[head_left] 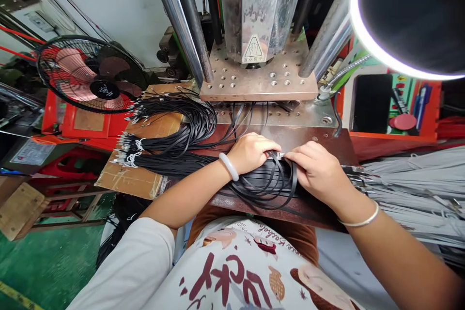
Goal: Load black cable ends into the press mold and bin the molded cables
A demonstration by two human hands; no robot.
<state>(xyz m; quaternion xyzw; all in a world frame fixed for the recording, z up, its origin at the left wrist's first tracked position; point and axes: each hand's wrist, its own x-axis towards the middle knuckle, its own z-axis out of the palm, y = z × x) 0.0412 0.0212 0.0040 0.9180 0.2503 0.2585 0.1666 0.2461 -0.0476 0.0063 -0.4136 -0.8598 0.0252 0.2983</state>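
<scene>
My left hand (251,153), fingers closed in a pinch, holds a black flat cable near a small pale connector end (279,155). Facing it from the right, my right hand (318,166) pinches the cable too, close to that connector. Loops of black cable (293,181) hang down below the fingertips. Beneath both hands a bundle of black cables (189,163) stretches leftward along the brown work surface (337,147). The fingers partly cover the connector, so its exact kind cannot be made out.
A press with a drilled metal plate (257,88) stands just behind my hands. Coiled black cables (203,121) lie left on cardboard (112,174). Grey cables (410,189) are piled right. A ring lamp (358,14), a red tray (432,126) and a fan (103,88) flank the press.
</scene>
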